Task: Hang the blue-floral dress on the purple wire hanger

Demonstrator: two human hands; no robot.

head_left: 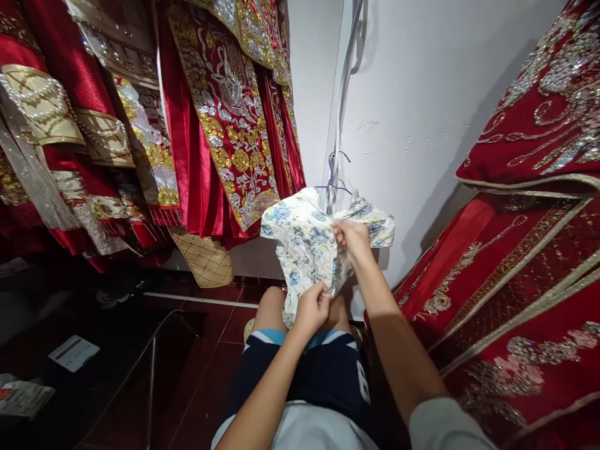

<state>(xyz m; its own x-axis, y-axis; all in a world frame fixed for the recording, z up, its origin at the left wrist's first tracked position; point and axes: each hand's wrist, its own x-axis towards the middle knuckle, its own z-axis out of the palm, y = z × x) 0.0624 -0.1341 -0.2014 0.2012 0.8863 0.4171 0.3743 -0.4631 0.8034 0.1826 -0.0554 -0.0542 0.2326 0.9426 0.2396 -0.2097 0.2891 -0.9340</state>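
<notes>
A white short-sleeved floral shirt [300, 250] with blue and yellow flowers hangs in front of me on a thin purple-blue hanger [332, 181]. Near the neckline, my right hand [352, 240] is closed on the upper part of its front edge. Lower on the same edge, my left hand [315, 307] pinches the cloth between thumb and fingers. Between both hands the edge runs nearly straight. Any fastener under the fingertips is too small to make out. The shirt's lower part hangs in front of my knees.
Red embroidered garments [234, 125] with gold and silver work hang at the left. More red beaded garments [506, 250] hang close on the right. A dark glossy table [94, 400] at lower left bears a white card [74, 353]. Behind the shirt is a white wall [422, 81].
</notes>
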